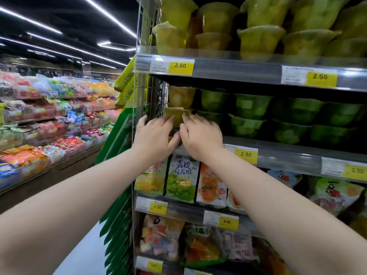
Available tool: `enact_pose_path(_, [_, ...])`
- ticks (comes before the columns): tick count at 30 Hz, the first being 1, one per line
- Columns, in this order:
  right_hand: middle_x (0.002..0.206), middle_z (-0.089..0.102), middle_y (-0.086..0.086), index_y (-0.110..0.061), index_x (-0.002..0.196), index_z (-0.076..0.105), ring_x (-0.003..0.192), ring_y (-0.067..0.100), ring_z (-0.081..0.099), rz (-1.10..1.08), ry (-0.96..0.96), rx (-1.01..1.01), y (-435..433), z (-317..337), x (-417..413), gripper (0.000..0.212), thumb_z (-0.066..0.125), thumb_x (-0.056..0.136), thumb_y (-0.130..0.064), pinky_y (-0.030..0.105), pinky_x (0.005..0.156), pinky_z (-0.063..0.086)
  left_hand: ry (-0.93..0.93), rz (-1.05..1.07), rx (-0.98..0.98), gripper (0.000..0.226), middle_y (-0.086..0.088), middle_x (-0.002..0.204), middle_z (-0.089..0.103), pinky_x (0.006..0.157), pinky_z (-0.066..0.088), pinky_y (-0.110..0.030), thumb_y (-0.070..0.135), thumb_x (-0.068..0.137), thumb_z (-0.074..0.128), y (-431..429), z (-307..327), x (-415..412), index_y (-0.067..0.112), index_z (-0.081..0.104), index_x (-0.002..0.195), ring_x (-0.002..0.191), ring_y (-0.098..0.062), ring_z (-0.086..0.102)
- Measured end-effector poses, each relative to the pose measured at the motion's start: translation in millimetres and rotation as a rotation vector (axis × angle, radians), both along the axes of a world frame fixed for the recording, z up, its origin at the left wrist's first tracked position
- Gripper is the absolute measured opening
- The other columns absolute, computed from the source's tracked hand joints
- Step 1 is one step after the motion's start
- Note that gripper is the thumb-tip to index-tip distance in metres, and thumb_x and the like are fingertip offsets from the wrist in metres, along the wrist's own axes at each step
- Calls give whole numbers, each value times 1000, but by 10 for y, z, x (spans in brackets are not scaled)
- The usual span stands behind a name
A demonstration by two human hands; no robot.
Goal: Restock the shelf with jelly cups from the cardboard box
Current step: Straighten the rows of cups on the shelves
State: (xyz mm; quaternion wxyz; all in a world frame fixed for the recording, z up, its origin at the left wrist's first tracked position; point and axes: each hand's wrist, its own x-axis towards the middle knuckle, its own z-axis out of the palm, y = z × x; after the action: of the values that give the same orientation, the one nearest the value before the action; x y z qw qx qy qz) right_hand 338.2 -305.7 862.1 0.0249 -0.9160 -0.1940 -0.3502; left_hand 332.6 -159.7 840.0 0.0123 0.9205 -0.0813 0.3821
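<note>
Jelly cup [176,115] of yellowish translucent plastic is being held at the far left end of the grey metal middle shelf [288,153], just beside the wire grid side panel [143,96]. Both hands are holding it.

The left hand [154,135] is gripping the jelly cup from its left side, with fingers reaching up along the wall and the thumb curling underneath. The right hand [201,135] is gripping it from the right, with fingertips [186,117] pressing on the edge of the lid and the thumb lying close to the left thumb. Whether the cup's base is resting on the shelf cannot be told, as the hands are covering it.

1 more yellowish cup [181,96] is standing directly above the held one. To the right on the same shelf, green plastic cups [297,120] are standing stacked in 2 layers. On the top shelf [238,66], yellow-green cups [260,40] are likewise standing in 2 layers. Yellow price tags [245,154] reading 2.50 are showing on both shelf rails.

Below the hands, printed snack pouches [181,179] are standing upright on a lower shelf, which is carrying yellow 4.00 tags [157,207]. Across the aisle on the left, tiered bins of wrapped sweets [49,116] are showing, blurred.
</note>
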Motion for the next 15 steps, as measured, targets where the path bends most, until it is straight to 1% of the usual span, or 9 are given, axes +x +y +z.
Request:
enact_pose_path(2, [155,33,-1,-19,148,32,142,18,28,-19,17,33,13,4,37,49,24,102,-33,34,108,25,-14,-4,0,73,-6,135,57,110,23,-48,53,85,13,-10,1,32,17,52,136,123,-25,52])
enact_pose_path(5, [153,35,-2,-21,147,36,139,21,31,-18,35,48,19,24,49,48,23,103,-33,35,107,28,20,-26,0,68,-3,133,58,111,22,-47,52,84,18,6,22,50,21,52,134,122,-25,53])
enact_pose_path(6, [152,37,-1,-20,146,37,138,22,34,2,49,54,9,38,48,47,23,103,-34,35,106,29,22,-38,-5,67,-2,130,60,109,24,-46,52,83,19,14,37,46,21,55,130,119,-25,54])
enact_pose_path(7, [151,39,0,-20,145,39,136,23,36,39,64,68,-8,54,39,47,24,103,-34,35,106,30,8,-52,-17,65,-3,123,63,105,29,-44,52,82,19,26,53,38,20,60,121,113,-26,57])
enact_pose_path(9, [145,46,2,-19,141,45,132,24,41,154,65,106,-81,83,-3,44,29,103,-32,35,105,33,-62,-98,-71,58,-5,101,66,86,42,-39,47,81,22,42,95,13,14,65,103,93,-29,61])
enact_pose_path(10, [141,50,3,-17,139,49,128,23,45,218,45,124,-147,85,-37,42,32,103,-30,35,104,36,-107,-137,-108,53,-6,95,66,78,45,-39,43,81,26,33,118,1,12,65,99,87,-30,61])
enact_pose_path(12, [129,60,5,-13,133,55,118,24,53,302,-64,165,-348,66,-118,40,39,100,-26,37,97,43,-168,-257,-168,44,-7,94,66,73,48,-38,36,81,33,-64,182,-34,11,66,97,85,-30,60])
enact_pose_path(14, [119,64,8,-6,129,57,109,26,57,298,-232,198,-624,-2,-177,40,42,95,-21,39,90,47,-175,-397,-137,43,-6,101,67,78,48,-37,31,82,35,-281,249,-88,11,67,102,92,-28,62])
enact_pose_path(15, [119,63,10,-4,129,56,109,26,57,264,-293,208,-764,-48,-203,41,43,94,-20,39,90,48,-167,-453,-92,45,-7,107,67,83,48,-36,30,84,35,-416,269,-115,11,68,108,98,-27,62])
